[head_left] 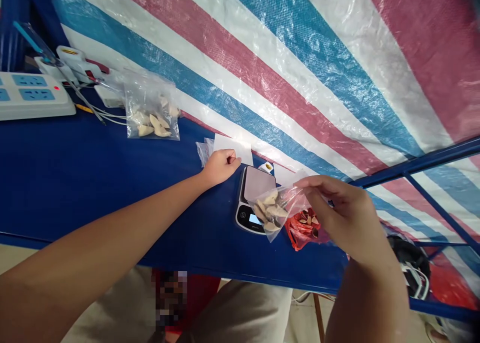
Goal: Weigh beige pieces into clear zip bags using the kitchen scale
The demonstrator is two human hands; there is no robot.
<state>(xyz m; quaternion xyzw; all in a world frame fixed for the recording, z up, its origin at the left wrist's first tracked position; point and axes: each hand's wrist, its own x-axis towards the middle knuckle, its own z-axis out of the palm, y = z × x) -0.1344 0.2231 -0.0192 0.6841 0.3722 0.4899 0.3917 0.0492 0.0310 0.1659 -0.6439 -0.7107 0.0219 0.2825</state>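
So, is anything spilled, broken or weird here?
Nothing looks spilled or broken. The clear bag in the right hand partly hides the scale, with its pale pieces inside. The only odd bit is a pixelated patch low in the picture, hiding what's there.

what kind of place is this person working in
Probably an improvised work corner, perhaps in a home or dormitory: a striped plastic sheet hangs behind a blue surface, which holds a digital scale and a power strip.

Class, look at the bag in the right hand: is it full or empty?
Partly filled: pale pieces gather at the far end of the clear bag, while the stretch beside the right hand shows none.
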